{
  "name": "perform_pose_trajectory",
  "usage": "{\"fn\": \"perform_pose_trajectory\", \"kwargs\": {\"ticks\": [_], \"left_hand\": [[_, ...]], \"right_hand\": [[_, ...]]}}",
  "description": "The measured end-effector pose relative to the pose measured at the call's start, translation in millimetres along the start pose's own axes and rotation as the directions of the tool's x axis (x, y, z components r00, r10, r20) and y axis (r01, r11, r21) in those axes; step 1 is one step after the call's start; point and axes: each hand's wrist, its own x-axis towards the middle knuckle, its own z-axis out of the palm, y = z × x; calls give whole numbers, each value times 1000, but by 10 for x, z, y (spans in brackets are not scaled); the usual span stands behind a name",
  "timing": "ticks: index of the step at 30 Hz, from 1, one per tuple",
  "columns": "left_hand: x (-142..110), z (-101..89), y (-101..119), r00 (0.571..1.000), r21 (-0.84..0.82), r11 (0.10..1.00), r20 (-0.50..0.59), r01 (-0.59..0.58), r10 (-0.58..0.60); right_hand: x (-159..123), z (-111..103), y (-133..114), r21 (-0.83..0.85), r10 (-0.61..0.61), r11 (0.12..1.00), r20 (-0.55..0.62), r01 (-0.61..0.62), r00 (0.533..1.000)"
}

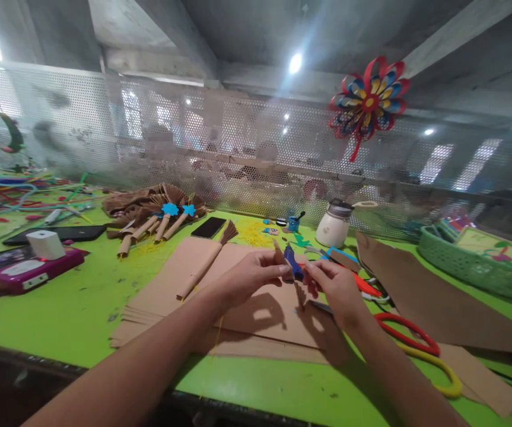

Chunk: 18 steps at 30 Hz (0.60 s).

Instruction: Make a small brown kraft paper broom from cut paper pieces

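My left hand (256,276) pinches a small piece of folded brown paper (279,254) above a stack of brown paper sheets (247,329). A pleated, fanned brown end (300,295) shows below the fingers; whether it belongs to the same piece I cannot tell. Close beside it, my right hand (333,290) has its thumb and fingertips pressed together, and what they grip is hidden. Behind and between both hands lies a blue glue gun (292,264). On the stack, left of my hands, rests a rolled brown paper stick (200,270) with a fringed end. Scissors (409,332) with red and yellow handles lie under my right forearm.
Several finished paper rolls (164,228) with blue shapes lie at the back left beside a phone (209,227). A cream jar (332,225) stands behind my right hand. A green basket (433,252) and brown sheet (442,296) occupy the right. A purple power strip (37,273) sits left.
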Motion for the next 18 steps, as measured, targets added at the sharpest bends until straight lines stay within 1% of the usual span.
{"fn": "perform_pose_trajectory", "kwargs": {"ticks": [2, 4, 5, 7, 9, 10, 14, 18], "left_hand": [[-30, 24, 11, 992, -92, 993, 113, 75, -65], [-49, 43, 16, 964, -149, 973, 228, 173, -137], [-52, 48, 13, 947, -161, 963, 275, 214, -165], [-50, 52, -1, 922, -160, 951, 332, 265, -201], [-43, 54, -24, 908, -139, 948, 355, 285, -221], [-40, 57, -37, 905, -131, 949, 362, 288, -224], [-42, 84, -73, 905, -123, 950, 360, 287, -227], [-46, 77, -102, 903, -80, 945, 330, 316, -274]], "right_hand": [[-8, -4, 3, 59, -21, 998, 39, 19, 999], [-32, 0, -28, 124, -20, 992, 106, 7, 994], [-47, 3, -54, 147, -13, 989, 157, -10, 988], [-78, 3, -108, 175, 3, 983, 273, -53, 962], [-99, -3, -145, 201, 16, 975, 352, -93, 936], [-104, -9, -152, 221, 23, 969, 368, -111, 930], [-88, -35, -131, 290, 57, 942, 356, -168, 933], [-55, -42, -111, 309, 69, 934, 341, -181, 938]]}}
